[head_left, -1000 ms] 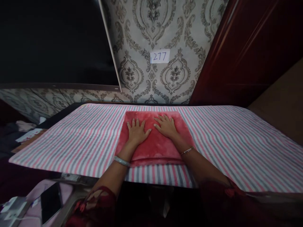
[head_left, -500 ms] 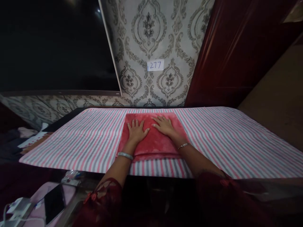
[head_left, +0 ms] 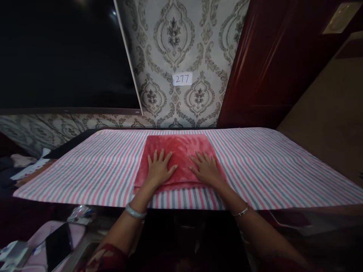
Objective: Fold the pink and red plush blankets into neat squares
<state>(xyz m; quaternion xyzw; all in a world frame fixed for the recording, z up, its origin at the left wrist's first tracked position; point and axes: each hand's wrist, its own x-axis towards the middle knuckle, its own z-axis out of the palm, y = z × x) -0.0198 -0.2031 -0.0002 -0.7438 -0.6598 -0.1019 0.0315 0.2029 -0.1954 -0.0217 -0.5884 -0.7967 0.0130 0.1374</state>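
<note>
A folded red plush cloth (head_left: 178, 151), roughly rectangular, lies flat in the middle of a striped tablecloth (head_left: 255, 166). On its left part rests my left hand (head_left: 159, 169), palm down with the fingers spread. My right hand (head_left: 207, 169) lies flat on the right part, fingers also apart. The nap shows darker and lighter smears between and beyond the hands. Along the near edge the cloth's folded layers show. Neither hand grips anything.
A large dark screen (head_left: 62, 56) stands at the back left before the patterned wall (head_left: 174, 49). A dark red wooden panel (head_left: 261, 64) rises at the back right. At the lower left, a phone (head_left: 58, 245) lies on a pink surface beside a white charger (head_left: 14, 251).
Both hands have slid nearer to me over the red cloth, and the right has also moved outward. The view has shifted slightly to the right.
</note>
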